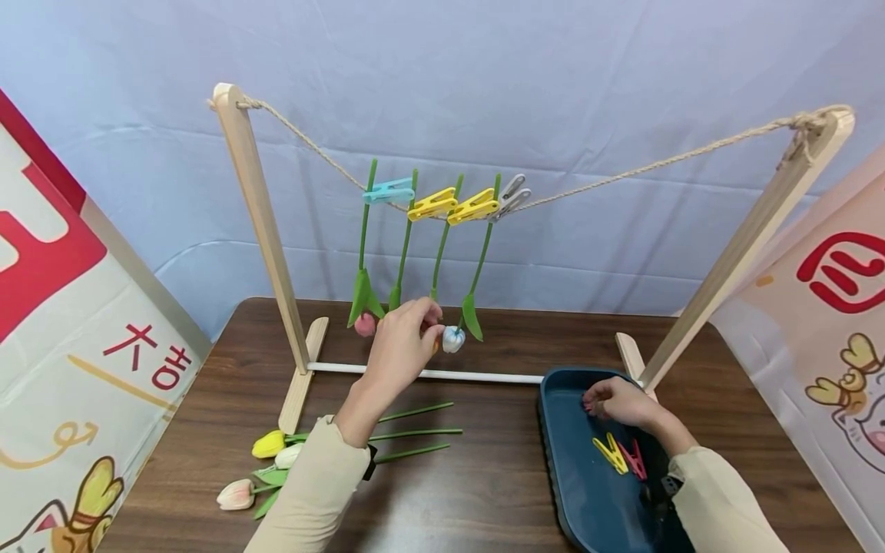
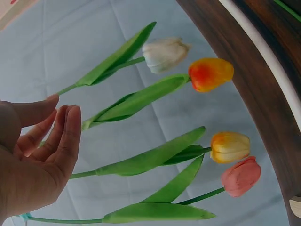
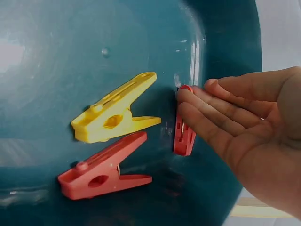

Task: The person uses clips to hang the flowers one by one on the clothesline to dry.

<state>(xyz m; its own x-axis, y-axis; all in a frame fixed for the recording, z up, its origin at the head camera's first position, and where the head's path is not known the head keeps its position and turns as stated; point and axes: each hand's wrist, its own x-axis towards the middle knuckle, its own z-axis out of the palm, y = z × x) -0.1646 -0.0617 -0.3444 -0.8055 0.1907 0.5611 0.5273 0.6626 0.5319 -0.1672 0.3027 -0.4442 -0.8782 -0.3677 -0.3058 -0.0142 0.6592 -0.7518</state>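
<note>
Four artificial tulips hang heads down from a rope (image 1: pixel 691 156), under blue (image 1: pixel 389 190), yellow (image 1: pixel 432 204) and grey (image 1: pixel 512 198) clothespins. Their heads are pink (image 2: pixel 241 176), yellow-orange (image 2: pixel 230 147), orange (image 2: pixel 210 74) and white (image 2: pixel 165 54). My left hand (image 1: pixel 404 338) is among the stems, thumb beside the white tulip's stem, a small gap between thumb and fingertips. Inside the blue tray (image 1: pixel 549 445), my right hand (image 1: pixel 622 401) touches a red clothespin (image 3: pixel 184 136) with extended fingertips, thumb apart. A yellow clothespin (image 3: pixel 115 110) and another red clothespin (image 3: pixel 103 172) lie nearby.
Wooden posts (image 1: pixel 259 223) hold the rope at both ends, with a white bar (image 1: pixel 484 376) low between them. On the brown table (image 1: pixel 484 476), yellow (image 1: pixel 268 444), white (image 1: pixel 287 458) and pale pink (image 1: pixel 236 495) tulips lie partly under my left forearm.
</note>
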